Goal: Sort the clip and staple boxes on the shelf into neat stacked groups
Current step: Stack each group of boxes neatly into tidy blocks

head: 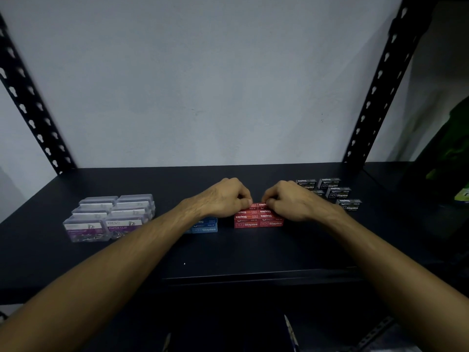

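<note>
The red staple boxes (258, 216) sit stacked mid-shelf, and the step in hand looks like squaring up their top layer. Both the left hand (223, 196) and right hand (291, 200) curl their fingers (247, 201) onto the top boxes, pinching them from either side. Next likely: release, then gather the scattered black staple boxes (338, 193) to the right; blue staple boxes (205, 226) and paper clip boxes (109, 217) lie left on the shelf (228, 255).

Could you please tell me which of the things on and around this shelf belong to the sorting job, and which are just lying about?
Part of the job:
red staple boxes, under both hands
blue staple boxes
black staple boxes
paper clip boxes

Just lying about:
green item beyond the right upright
</note>
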